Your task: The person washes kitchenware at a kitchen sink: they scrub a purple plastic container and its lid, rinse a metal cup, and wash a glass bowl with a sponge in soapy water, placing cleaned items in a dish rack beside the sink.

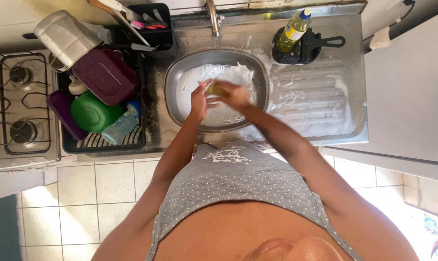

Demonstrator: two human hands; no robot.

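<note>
Mid-wash, we judge: our right hand (pixel 234 95) grips sponge (pixel 216 89), left hand (pixel 198 100) closed on plate (pixel 228 77) rim in foamy sink (pixel 180 72); rack (pixel 141 140) already holds 5-odd clean pieces.

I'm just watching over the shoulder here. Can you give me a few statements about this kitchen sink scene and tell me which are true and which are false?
1. Both hands meet over the foamy sink basin. True: the left hand and the right hand are together above it.
2. The right hand holds a yellow sponge. True, as far as the view shows.
3. The dish rack stands right of the sink. False: it stands left, beside the stove.
4. A green bowl lies in the rack. True.
5. The yellowish soap bottle lies in the basin. False: it is up by the drainboard.
6. The drainboard is dry. False: foam covers it.
</note>
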